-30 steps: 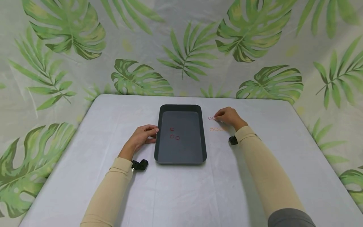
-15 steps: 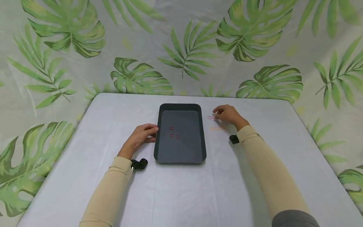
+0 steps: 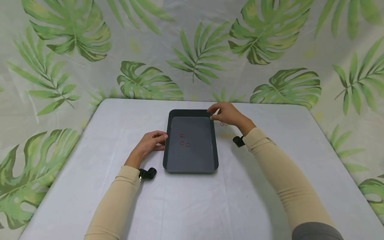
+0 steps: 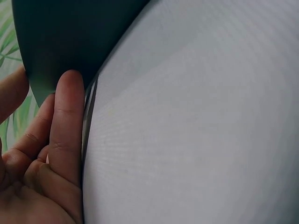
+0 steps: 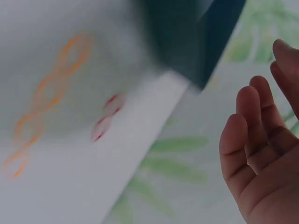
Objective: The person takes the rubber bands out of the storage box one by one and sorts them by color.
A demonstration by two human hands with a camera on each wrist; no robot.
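Note:
My left hand (image 3: 151,144) holds the left wall of a dark grey rectangular baking tray (image 3: 192,161); in the left wrist view, its fingers (image 4: 67,121) lie against the tray's outer wall (image 4: 60,42). Inside the tray are three thin red rings (image 3: 182,135) that look like rubber bands. Over the tray's far right corner is my right hand (image 3: 226,114), thumb and index fingertips close together. I cannot tell whether a ring is between them. In the right wrist view, the right hand (image 5: 261,149) appears beside the tray's corner (image 5: 180,51).
Two red rings (image 5: 108,116) lie on the white-covered table (image 3: 192,206) right of the tray. A row of several orange rings (image 5: 46,98) lies nearer, partly hidden by the right wrist camera (image 3: 238,141) in the head view. A leaf-patterned cloth (image 3: 204,50) hangs behind the table.
My right hand has lifted from the red rings and moved left to the tray's far right corner. The left hand and the three rings in the tray stay in place.

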